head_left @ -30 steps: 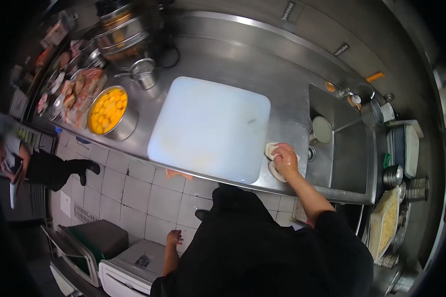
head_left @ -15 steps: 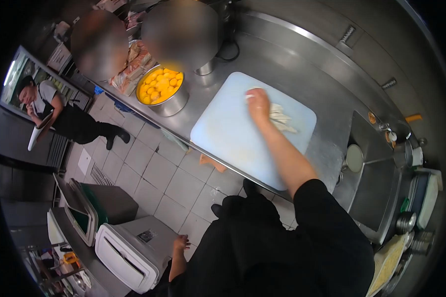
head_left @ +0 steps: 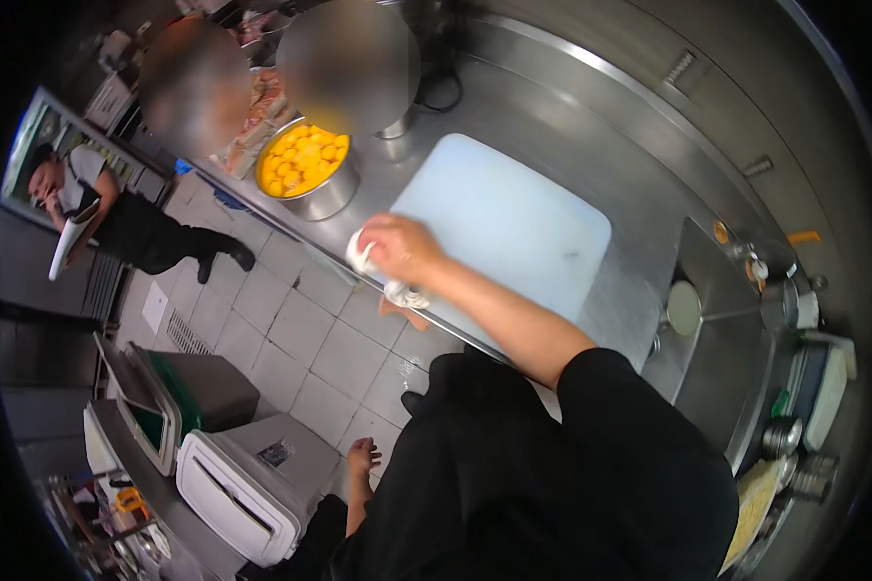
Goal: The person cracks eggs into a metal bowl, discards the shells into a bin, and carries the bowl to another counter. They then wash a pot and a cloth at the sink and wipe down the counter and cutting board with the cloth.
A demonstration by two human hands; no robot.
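My right hand (head_left: pixel 399 248) is closed on a white cloth (head_left: pixel 360 254) at the left edge of a pale blue cutting board (head_left: pixel 513 218). Part of the cloth bunches out below the hand, over the counter's front edge. Only a small dark mark shows on the board's right part. Beyond the hand, a steel pot (head_left: pixel 327 198) of egg yolks (head_left: pixel 300 160) stands on the counter. My left hand (head_left: pixel 363 455) hangs low by my side, fingers loosely bent and apart, with nothing in it, close to a lidded grey bin (head_left: pixel 281 465).
The steel counter (head_left: pixel 543 102) runs into a sink (head_left: pixel 727 373) on the right, where a round pale lid-like thing (head_left: pixel 689 308) lies. Packed meat (head_left: pixel 252 126) is beyond the pot. A person in a black apron (head_left: pixel 131 218) stands at the left on the tiled floor.
My right hand has swept the cloth from the board's middle to its left edge. The cloth that lay spread on the board is now gathered at the hand. My left hand still hangs down.
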